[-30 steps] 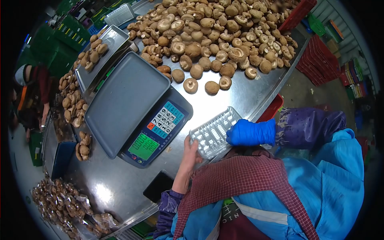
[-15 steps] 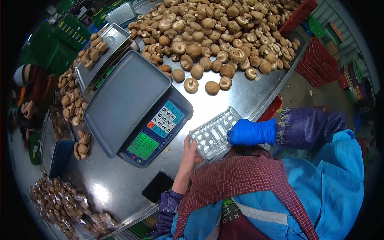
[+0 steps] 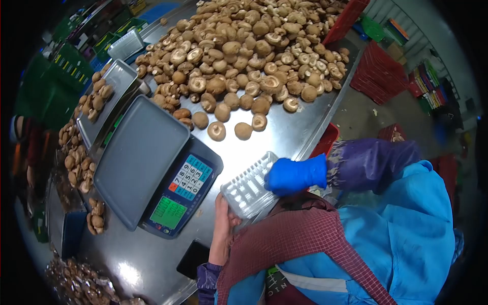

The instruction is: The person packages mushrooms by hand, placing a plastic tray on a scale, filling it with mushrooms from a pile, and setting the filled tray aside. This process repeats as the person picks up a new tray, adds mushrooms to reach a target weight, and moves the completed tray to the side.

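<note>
A clear plastic tray (image 3: 249, 189) with a ribbed bottom is held close to my body, tilted, with no mushrooms in it. My left hand (image 3: 222, 222), bare, grips its left end, with the thumb on the near side. In a blue glove, my right hand (image 3: 291, 176) is closed at the tray's right end; the glove hides most of its fingertips. To the left stands a digital scale (image 3: 190, 178) with a bare grey pan (image 3: 140, 157) and a lit green display (image 3: 166, 213). Beyond the tray, a few loose brown mushrooms (image 3: 243, 131) lie on the metal table (image 3: 244, 152).
A large mushroom heap (image 3: 244, 56) covers the table's far side. A second scale (image 3: 109, 99) with mushrooms stands at the left. Bagged mushrooms (image 3: 81, 282) and a black phone-like slab (image 3: 194, 258) lie nearer. Red crates (image 3: 378, 73) stand on the floor at right.
The view has shifted, so the table, scale and mushrooms sit farther left and lower. Both hands keep the same hold on the tray.
</note>
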The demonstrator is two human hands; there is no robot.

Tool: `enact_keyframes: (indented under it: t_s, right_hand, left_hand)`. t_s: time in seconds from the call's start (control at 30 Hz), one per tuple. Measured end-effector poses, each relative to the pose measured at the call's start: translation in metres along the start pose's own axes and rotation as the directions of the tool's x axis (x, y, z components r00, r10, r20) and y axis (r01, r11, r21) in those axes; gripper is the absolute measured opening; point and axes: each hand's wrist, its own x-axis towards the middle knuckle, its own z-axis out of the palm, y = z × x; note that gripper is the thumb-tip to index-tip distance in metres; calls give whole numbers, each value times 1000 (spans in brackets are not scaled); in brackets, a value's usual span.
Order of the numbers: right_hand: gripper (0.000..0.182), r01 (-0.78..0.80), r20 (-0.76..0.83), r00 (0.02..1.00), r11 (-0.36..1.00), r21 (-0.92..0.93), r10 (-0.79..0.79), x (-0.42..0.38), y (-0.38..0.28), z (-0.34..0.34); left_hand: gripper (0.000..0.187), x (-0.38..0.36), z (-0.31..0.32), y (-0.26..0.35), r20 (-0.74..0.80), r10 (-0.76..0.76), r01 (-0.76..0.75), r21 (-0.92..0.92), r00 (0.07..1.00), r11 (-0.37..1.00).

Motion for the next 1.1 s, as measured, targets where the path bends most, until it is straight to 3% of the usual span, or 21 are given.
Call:
enact_keyframes:
  t_s: [0.1, 0.17, 0.2, 0.27, 0.3, 0.33, 0.37, 0.43, 0.47, 0.5, 0.53, 0.57, 0.6, 0.63, 0.73, 0.8, 0.83, 0.87, 0.9, 0.93, 1.1]
  right_hand:
    - [8, -73, -13, 997, 992, 104, 75, -4, 11, -12]
    - [8, -12, -345, 933, 963, 268, 108, -9, 20, -19]
    - [8, -5, -348, 932, 963, 269, 102, -11, 22, -23]
    - [10, -92, -366, 887, 884, 459, 282, -16, 26, -32]
    - [10, -90, -373, 884, 886, 454, 281, -19, 29, -36]
    - [11, -104, -404, 855, 869, 483, 326, -22, 31, -39]
    - [12, -114, -431, 822, 850, 514, 372, -26, 33, -41]
    - [10, -124, -406, 814, 808, 576, 415, -33, 36, -42]
    - [11, -115, -385, 784, 724, 680, 487, -35, 36, -38]
    - [13, -98, -354, 755, 629, 771, 552, -36, 36, -36]
    - [13, -92, -358, 754, 628, 773, 551, -37, 35, -33]
    - [13, -66, -312, 764, 549, 833, 565, -36, 34, -29]
    - [13, -42, -262, 777, 462, 886, 572, -35, 32, -25]
    - [13, -34, -262, 782, 459, 888, 566, -33, 28, -20]
    - [8, 82, -130, 838, 112, 990, 530, -25, 6, -9]
    - [10, 74, -82, 868, 35, 997, 489, -22, -9, -1]
    - [11, 81, -67, 880, -10, 997, 471, -22, -15, 2]
    - [11, 84, -67, 879, -15, 996, 473, -25, -17, 2]
    - [12, 2, 50, 880, -110, 994, 473, -29, -18, 3]
    - [14, -80, 168, 871, -204, 976, 461, -34, -19, 3]
    - [17, -107, 242, 855, -300, 948, 459, -47, -17, -4]
  left_hand:
    - [57, -2, -1, 1, -49, -7, 5, -48, 999, 999]
    - [62, 5, -6, -6, -57, 40, -25, 244, 998, 969]
    - [69, 6, -2, -6, -47, 95, -75, 317, 994, 946]
    - [69, 1, -3, -3, -92, 102, -67, 327, 990, 943]
    - [70, -1, -3, -3, -132, 108, -58, 336, 985, 940]
    - [68, -1, -13, -13, -178, 246, -180, 323, 953, 929]
    - [68, -9, -28, -17, -175, 250, -183, 328, 952, 927]
    - [67, -25, -50, -9, -178, 341, -194, 552, 923, 811]
    - [67, -35, -47, -1, -179, 341, -190, 557, 923, 809]
    - [67, -54, -35, 17, -155, 479, -141, 839, 864, 525]
    - [67, -67, -26, 33, -72, 592, -33, 986, 802, 164]
    - [67, -69, -17, 43, -73, 594, -28, 987, 801, 159]
    - [67, -68, -6, 54, -19, 628, -147, 966, 778, 211]
    - [68, -65, 5, 64, 28, 665, -263, 930, 746, 256]
    - [69, -39, 50, 90, 7, 636, -440, 729, 771, 525]
    - [66, -4, 61, 90, 103, 678, -539, 698, 728, 472]
    - [66, 8, 65, 87, 103, 676, -536, 700, 730, 472]
    - [64, 19, 70, 83, 154, 579, -531, 630, 801, 567]
    - [63, 27, 73, 78, 217, 472, -505, 558, 854, 658]
    - [58, 31, 77, 74, 232, 463, -506, 566, 855, 651]
    - [55, 34, 86, 77, 284, 463, -532, 607, 839, 591]
